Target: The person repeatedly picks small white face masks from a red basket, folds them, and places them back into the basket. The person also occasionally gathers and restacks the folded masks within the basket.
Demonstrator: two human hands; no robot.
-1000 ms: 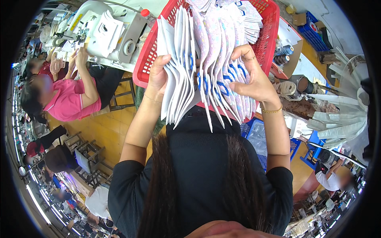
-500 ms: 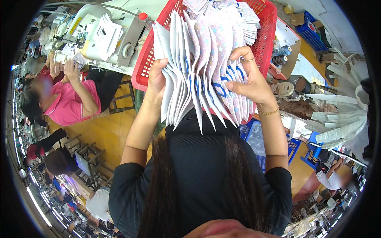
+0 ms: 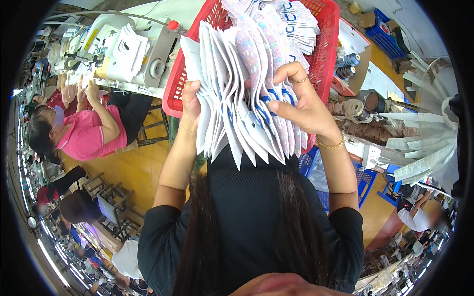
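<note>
Both my hands grip a thick fanned stack of white fabric pieces (image 3: 232, 103) with blue marks and pale patterned faces. My left hand (image 3: 191, 101) clamps the stack's left side, thumb against the outer piece. My right hand (image 3: 302, 101) holds the right side, fingers curled over the top edges. The stack hangs in front of my chest, just before a red plastic basket (image 3: 326, 54) that holds more of the same pieces (image 3: 296, 19).
A grey sewing machine (image 3: 123, 54) with white pieces on it stands at the upper left. A person in a pink shirt (image 3: 84, 133) sits there at work. Thread spools (image 3: 348, 66) and white strips (image 3: 419, 143) lie at the right. Blue crates sit below.
The stack has shifted slightly up and toward the basket; my right fingers have moved over the top edges of the pieces. The person in pink has lowered their hands.
</note>
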